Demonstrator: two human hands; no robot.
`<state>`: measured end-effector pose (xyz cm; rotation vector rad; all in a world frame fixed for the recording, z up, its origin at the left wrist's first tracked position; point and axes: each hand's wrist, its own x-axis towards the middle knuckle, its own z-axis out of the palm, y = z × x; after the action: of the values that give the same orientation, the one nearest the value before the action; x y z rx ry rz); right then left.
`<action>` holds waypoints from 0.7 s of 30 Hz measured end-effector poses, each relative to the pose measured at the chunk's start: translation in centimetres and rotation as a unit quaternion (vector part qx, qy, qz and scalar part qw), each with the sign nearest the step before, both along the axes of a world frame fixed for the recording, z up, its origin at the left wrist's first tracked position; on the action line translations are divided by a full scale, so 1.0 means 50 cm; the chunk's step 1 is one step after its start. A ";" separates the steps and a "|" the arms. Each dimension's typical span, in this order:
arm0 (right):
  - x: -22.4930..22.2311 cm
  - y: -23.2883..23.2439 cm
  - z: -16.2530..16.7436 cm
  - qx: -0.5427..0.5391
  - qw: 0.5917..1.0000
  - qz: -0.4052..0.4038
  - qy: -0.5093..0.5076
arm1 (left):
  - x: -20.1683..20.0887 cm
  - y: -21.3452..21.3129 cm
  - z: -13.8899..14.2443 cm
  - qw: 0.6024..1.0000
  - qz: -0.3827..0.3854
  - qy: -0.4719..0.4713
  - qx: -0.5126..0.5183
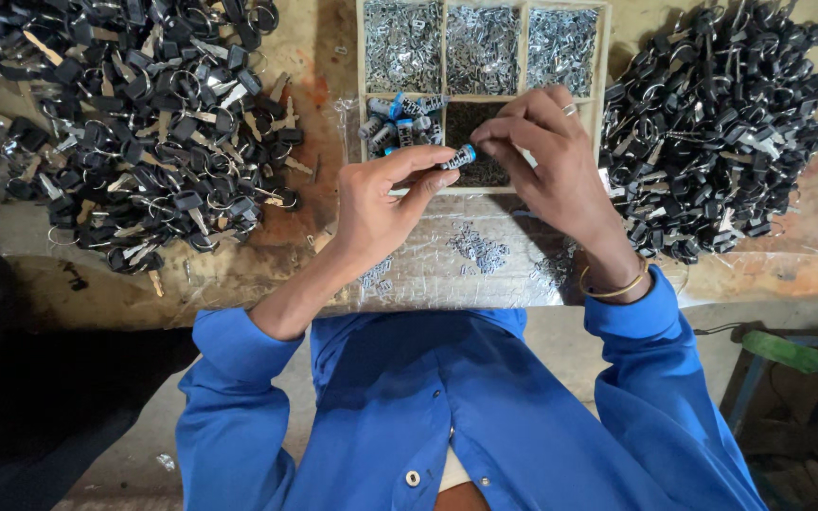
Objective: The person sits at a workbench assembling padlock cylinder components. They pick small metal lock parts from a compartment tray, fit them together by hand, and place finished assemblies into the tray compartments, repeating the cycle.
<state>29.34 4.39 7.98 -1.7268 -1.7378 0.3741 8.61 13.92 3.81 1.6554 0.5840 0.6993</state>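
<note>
Presently, a small blue-capped lock cylinder [459, 156] is pinched above the compartmented tray [601, 76] by the left hand [376, 203]; the right hand [546, 156] fingertips are closed on its end. More cylinders [400, 128] are seen waiting in the tray, beside key piles [134, 123].

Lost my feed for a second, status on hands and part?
Left hand and right hand pinch small blue-capped metal cylinder over wooden divided tray. Black key piles both sides. Nothing blocking.
</note>
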 end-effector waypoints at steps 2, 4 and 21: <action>-0.006 -0.003 0.006 -0.014 0.997 -0.001 0.072 | -0.001 0.000 0.000 1.000 -0.001 0.008 -0.001; -0.012 -0.005 0.011 -0.023 0.991 -0.001 0.136 | -0.002 -0.001 -0.001 1.000 -0.005 0.005 -0.002; -0.041 -0.012 0.052 0.041 0.991 0.075 -0.099 | 0.001 -0.006 -0.009 1.000 0.006 0.001 0.020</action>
<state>27.31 3.80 10.57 -1.6251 -2.0025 0.1973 8.64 13.63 3.38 1.6899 0.5851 0.7229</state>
